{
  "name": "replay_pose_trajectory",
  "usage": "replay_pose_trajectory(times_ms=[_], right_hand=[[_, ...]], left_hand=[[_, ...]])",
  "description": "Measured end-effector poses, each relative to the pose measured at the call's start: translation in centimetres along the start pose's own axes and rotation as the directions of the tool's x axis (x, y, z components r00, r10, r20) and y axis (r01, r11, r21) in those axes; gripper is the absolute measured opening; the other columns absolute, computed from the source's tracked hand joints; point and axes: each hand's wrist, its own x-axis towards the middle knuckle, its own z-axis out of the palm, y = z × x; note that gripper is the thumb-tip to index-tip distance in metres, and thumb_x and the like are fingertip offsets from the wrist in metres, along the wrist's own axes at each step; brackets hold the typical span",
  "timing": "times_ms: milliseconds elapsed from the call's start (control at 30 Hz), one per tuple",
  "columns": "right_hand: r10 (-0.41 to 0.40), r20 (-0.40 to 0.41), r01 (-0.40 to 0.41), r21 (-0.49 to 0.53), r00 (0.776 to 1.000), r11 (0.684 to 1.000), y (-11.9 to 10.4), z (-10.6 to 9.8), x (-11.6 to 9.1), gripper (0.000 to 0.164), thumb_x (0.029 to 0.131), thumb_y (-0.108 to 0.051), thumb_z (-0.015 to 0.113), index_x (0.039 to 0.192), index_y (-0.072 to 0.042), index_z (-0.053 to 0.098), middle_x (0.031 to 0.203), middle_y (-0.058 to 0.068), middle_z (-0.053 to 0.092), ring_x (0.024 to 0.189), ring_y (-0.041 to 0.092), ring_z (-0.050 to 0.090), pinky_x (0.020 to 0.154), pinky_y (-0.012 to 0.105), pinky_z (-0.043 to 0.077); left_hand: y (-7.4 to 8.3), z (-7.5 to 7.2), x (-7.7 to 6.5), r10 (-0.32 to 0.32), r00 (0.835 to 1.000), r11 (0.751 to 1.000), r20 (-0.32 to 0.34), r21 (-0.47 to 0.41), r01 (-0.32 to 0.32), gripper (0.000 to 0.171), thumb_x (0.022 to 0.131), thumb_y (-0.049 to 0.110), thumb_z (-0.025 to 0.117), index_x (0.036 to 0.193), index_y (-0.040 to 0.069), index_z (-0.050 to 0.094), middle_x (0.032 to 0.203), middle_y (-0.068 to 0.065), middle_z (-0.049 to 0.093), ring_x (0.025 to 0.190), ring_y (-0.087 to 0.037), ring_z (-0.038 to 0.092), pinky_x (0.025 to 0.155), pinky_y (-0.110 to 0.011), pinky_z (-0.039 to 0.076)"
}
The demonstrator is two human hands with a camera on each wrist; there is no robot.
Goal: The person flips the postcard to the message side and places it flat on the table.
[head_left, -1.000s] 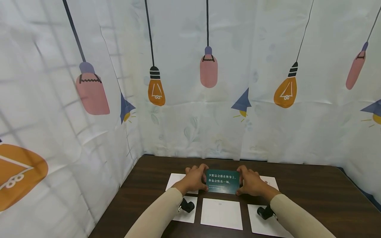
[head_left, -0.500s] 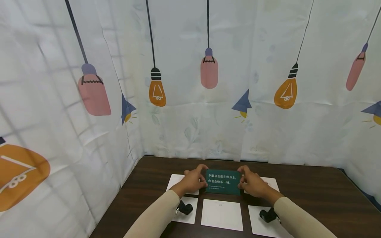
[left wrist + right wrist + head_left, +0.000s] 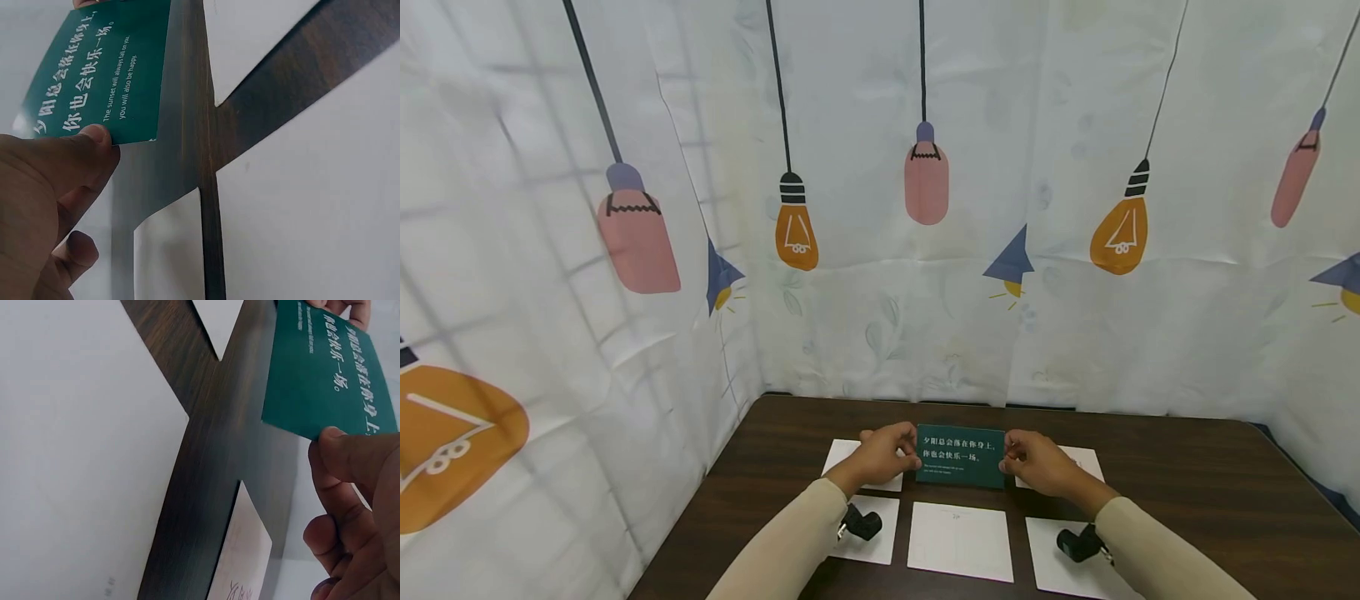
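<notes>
A dark green card [image 3: 960, 456] with white Chinese and English lettering is held up between both hands, its printed face toward the head camera. My left hand [image 3: 883, 454] pinches its left edge, and the left wrist view shows the thumb [image 3: 95, 134] lying on the card's face. At the opposite edge my right hand [image 3: 1037, 460] pinches with thumb and finger; the right wrist view has that thumb [image 3: 332, 434] at the card's corner, the other fingers curled below. Bare tabletop shows beneath the card in both wrist views.
White cards lie in rows on the dark wooden table [image 3: 1210, 492]: a front middle one [image 3: 960, 542], a front right one [image 3: 1048, 567], a front left one [image 3: 880, 533], and two partly hidden behind the hands. A patterned curtain [image 3: 865, 333] stands behind the table.
The green card has shifted slightly, and its glare has gone, so its lettering reads clearly. Both hands keep hold of its side edges, their fingers slightly repositioned.
</notes>
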Motion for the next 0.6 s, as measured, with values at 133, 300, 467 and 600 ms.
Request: replay_pose_trajectory(times_ms=[133,300,467,600], right_hand=[[-0.027,0.001,0.027,-0.024,1.0,0.999,0.09,-0.12,-0.11,0.014,0.098,-0.013,0.069,0.09,-0.012,0.057,0.081,-0.002,0.06,0.064,0.014,0.05,0.052,0.029,0.039],[-0.044,-0.007,0.043,-0.032,0.999,0.999,0.24,-0.28,-0.13,0.014,0.101,-0.016,0.066,0.09,-0.014,0.057,0.08,-0.001,0.055,0.065,0.015,0.048,0.053,0.029,0.039],[-0.053,-0.014,0.053,-0.029,0.998,0.998,0.43,-0.39,-0.32,0.015,0.103,-0.02,0.063,0.091,-0.014,0.058,0.081,0.0,0.054,0.067,0.016,0.048,0.055,0.03,0.039],[-0.046,-0.013,0.046,-0.018,0.999,0.999,0.4,-0.45,-0.5,0.016,0.105,-0.024,0.061,0.093,-0.013,0.059,0.081,0.0,0.055,0.067,0.016,0.047,0.055,0.03,0.039]], left_hand=[[-0.1,0.0,-0.13,0.023,1.0,1.0,-0.021,0.015,-0.023,0.018,0.093,0.021,0.077,0.092,0.02,0.059,0.085,0.018,0.066,0.079,-0.004,0.058,0.081,-0.046,0.018],[-0.15,-0.06,-0.25,0.043,0.998,0.999,-0.041,0.028,-0.042,0.015,0.096,0.024,0.074,0.088,0.023,0.061,0.09,0.018,0.067,0.084,-0.008,0.057,0.081,-0.047,0.021],[-0.17,-0.14,-0.33,0.056,0.997,0.998,-0.057,0.033,-0.055,0.014,0.099,0.025,0.07,0.088,0.026,0.062,0.094,0.017,0.067,0.094,-0.013,0.058,0.084,-0.047,0.024],[-0.13,-0.25,-0.45,0.059,0.996,0.998,-0.061,0.021,-0.058,0.012,0.1,0.025,0.067,0.089,0.026,0.064,0.095,0.016,0.068,0.095,-0.015,0.057,0.085,-0.048,0.024]])
